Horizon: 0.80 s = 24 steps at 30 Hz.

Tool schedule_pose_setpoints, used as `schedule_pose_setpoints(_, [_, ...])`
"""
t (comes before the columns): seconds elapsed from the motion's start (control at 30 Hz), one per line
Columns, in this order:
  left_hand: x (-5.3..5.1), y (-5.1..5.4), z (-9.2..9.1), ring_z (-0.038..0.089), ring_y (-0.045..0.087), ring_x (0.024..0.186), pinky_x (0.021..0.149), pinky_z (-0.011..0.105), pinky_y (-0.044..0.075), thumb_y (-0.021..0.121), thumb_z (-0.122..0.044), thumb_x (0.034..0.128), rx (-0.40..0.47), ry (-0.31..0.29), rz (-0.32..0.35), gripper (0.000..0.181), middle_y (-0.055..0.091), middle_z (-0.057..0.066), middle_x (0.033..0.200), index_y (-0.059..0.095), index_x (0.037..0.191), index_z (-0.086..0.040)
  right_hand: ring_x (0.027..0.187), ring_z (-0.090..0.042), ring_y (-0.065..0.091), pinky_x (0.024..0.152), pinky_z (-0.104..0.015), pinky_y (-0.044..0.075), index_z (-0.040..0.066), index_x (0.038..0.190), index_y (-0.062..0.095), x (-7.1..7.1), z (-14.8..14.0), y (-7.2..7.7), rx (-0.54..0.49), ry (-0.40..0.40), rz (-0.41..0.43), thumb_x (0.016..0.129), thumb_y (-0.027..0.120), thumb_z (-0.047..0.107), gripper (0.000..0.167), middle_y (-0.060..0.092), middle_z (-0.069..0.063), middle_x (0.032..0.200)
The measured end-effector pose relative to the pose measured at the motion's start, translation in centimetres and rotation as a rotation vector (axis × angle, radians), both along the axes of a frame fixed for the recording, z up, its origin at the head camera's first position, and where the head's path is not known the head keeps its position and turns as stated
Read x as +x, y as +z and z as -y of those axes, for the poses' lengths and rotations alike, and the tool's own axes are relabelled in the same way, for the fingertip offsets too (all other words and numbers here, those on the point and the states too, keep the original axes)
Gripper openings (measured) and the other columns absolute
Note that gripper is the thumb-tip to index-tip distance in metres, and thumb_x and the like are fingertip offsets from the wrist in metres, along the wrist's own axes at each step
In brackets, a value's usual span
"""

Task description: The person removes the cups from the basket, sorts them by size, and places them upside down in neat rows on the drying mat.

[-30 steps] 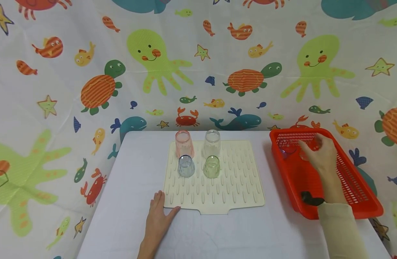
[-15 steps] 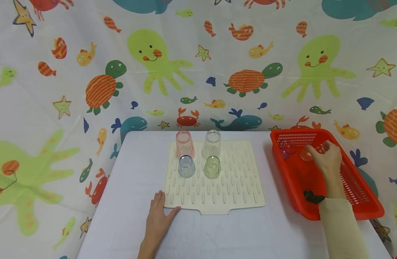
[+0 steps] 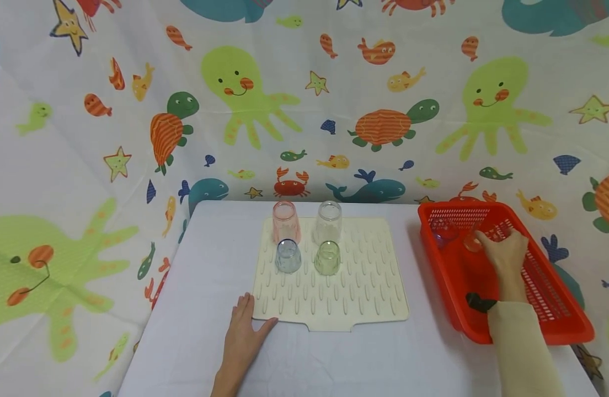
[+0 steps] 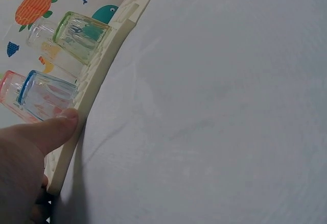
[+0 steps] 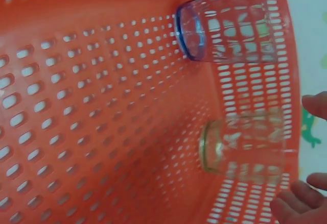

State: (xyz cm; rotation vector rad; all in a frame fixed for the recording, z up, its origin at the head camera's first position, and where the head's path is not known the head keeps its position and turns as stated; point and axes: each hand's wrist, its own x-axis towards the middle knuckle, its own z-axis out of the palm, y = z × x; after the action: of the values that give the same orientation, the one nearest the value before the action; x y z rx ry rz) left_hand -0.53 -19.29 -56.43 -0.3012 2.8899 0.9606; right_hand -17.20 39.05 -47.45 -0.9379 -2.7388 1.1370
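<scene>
Basket (image 3: pixel 475 275), red and slotted, is standing on the right of the white table (image 3: pixel 384 358). Right hand (image 3: pixel 505 251), beige sleeve (image 3: pixel 525 347) behind it, is hovering inside the basket's far part, thumb and fingers spread with a gap between them. Amber-tinted glass (image 5: pixel 245 150) is sitting by the far wall in front of this gap; whether a fingertip is touching it, cannot tell. Violet-rimmed glass (image 5: pixel 230 27) is sitting near it, the two standing apart. Left hand (image 3: pixel 241 336) is resting at the near left corner of the cream mat (image 3: pixel 369 286), fingers straight, thumb set away from them; left wrist view is showing the thumb touching the mat's edge. Standing in two rows on the mat: pink glass (image 3: pixel 286 225) and clear glass (image 3: pixel 328 225) at the back, blue glass (image 3: pixel 288 257) and green glass (image 3: pixel 327 258) in front. Sea-animal cloth (image 3: pixel 364 82) is hanging behind the table.
</scene>
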Motion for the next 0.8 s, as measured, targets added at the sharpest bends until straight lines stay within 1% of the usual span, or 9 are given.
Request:
schedule_pose_setpoints(0.1, [-0.1,-0.1,0.0,0.041,0.022,0.153,0.126,0.056,0.021,0.075,-0.053,0.0844,0.001,0.000,0.007,0.097,0.029,0.022,0.162,0.036,0.151,0.005,0.139,-0.051,0.028,0.117,-0.068,0.033,-0.008,0.155,0.014,0.0,-0.4,-0.7,-0.001,-0.007,0.034,0.095,0.058,0.052,0.096,0.019,-0.034,0.156])
schedule_pose_setpoints(0.23, [-0.1,-0.1,0.0,0.041,0.022,0.153,0.126,0.056,0.021,0.075,-0.053,0.0845,0.002,0.000,0.011,0.097,0.029,0.022,0.163,0.036,0.151,0.005,0.140,-0.052,0.027,0.118,-0.068,0.031,-0.006,0.156,0.006,-0.2,-0.8,-1.4,-0.038,-0.011,0.064,0.093,0.058,0.057,0.104,0.016,-0.034,0.158])
schedule_pose_setpoints(0.3, [-0.1,-0.1,0.0,0.041,0.022,0.153,0.126,0.056,0.021,0.074,-0.054,0.0846,-0.002,0.002,0.014,0.097,0.029,0.022,0.163,0.036,0.151,0.005,0.139,-0.051,0.027,0.118,-0.068,0.031,-0.006,0.157,0.005,-0.3,-0.9,-1.6,-0.057,-0.016,0.072,0.093,0.057,0.059,0.105,0.016,-0.034,0.158])
schedule_pose_setpoints(0.47, [-0.1,0.0,0.0,0.041,0.022,0.153,0.126,0.055,0.021,0.074,-0.054,0.0845,-0.007,0.002,0.012,0.097,0.029,0.022,0.163,0.036,0.151,0.006,0.135,-0.049,0.029,0.118,-0.066,0.032,-0.007,0.156,0.009,-0.5,-1.0,-1.8,-0.069,-0.035,0.095,0.094,0.057,0.057,0.101,0.020,-0.034,0.156])
schedule_pose_setpoints(0.67, [-0.1,-0.1,0.0,0.041,0.023,0.153,0.127,0.055,0.021,0.075,-0.052,0.0844,-0.005,0.001,-0.003,0.096,0.030,0.023,0.162,0.037,0.150,0.006,0.128,-0.046,0.037,0.116,-0.064,0.038,-0.007,0.153,0.019,-0.7,-1.2,-2.3,-0.088,-0.057,0.070,0.093,0.057,0.057,0.096,0.032,-0.031,0.151])
schedule_pose_setpoints(0.8, [-0.1,-0.1,0.0,0.041,0.023,0.153,0.126,0.056,0.021,0.075,-0.052,0.0847,-0.004,0.001,-0.002,0.096,0.030,0.023,0.162,0.037,0.151,0.006,0.133,-0.048,0.037,0.117,-0.063,0.037,-0.010,0.153,0.019,-0.7,-1.2,-2.7,-0.066,-0.054,0.047,0.094,0.059,0.055,0.097,0.032,-0.034,0.153])
